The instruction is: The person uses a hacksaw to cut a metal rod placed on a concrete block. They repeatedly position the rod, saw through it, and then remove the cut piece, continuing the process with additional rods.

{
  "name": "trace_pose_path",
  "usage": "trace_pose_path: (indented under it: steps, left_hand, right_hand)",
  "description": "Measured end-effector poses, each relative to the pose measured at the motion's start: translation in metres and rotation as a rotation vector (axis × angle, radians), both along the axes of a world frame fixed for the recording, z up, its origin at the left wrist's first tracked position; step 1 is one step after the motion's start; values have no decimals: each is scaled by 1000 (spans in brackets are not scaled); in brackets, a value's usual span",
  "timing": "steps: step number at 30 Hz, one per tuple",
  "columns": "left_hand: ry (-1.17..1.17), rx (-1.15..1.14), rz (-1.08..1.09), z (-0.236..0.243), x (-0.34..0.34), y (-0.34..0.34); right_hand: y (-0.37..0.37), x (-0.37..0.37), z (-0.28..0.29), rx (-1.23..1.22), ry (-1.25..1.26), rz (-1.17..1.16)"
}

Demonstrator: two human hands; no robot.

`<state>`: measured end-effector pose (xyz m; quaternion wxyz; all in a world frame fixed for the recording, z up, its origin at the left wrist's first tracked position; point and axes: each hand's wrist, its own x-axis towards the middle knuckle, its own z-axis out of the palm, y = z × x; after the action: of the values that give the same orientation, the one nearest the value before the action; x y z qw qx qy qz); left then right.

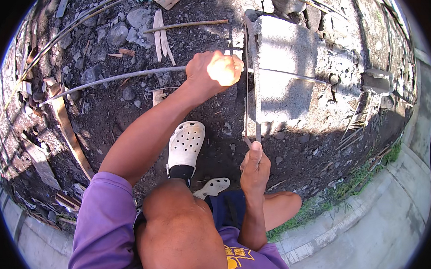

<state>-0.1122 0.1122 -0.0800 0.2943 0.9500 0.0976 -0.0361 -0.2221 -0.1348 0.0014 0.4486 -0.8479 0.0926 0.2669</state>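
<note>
My left hand is closed in a fist around a long, thin grey rod that looks like rebar. The rod runs from the left, through my fist, and over a rough concrete block. My right hand grips the near end of a hacksaw, thumb on top. The saw points away from me along the block's left edge. Its narrow blade crosses the rod just right of my left fist; whether the teeth touch the rod is hard to tell.
Stones, wood scraps and a thin stick lie on the dark soil. Longer wooden strips rest at the left. My white clog stands close below the rod. Grass borders a concrete pavement at the right.
</note>
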Motion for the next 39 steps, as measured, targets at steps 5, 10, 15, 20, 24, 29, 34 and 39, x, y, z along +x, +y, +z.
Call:
trace_pose_path:
  steps: [5,10,15,20,24,29,34,39]
  left_hand:
    - [-164,27,48,-14,-1,-2]
    - [-129,-57,187,-21,1,-7]
    - [-139,-110,143,-14,0,-2]
    - [-173,-106,163,1,-5,-1]
    - [-444,73,140,7,-35,15]
    - [-575,423,740,-1,-192,131]
    - [23,500,1362,-37,-376,264]
    - [97,41,1190,-69,-454,315]
  right_hand:
    - [3,-14,13,-47,76,-97]
    - [17,-5,12,-12,2,-156]
    - [17,-1,2,-45,-10,-159]
    - [9,-6,-5,78,-4,-187]
    - [4,-7,-6,100,-7,-157]
    - [4,-5,-1,62,34,-182]
    - [2,-3,-1,67,48,-183]
    - [-4,3,-1,78,63,-201]
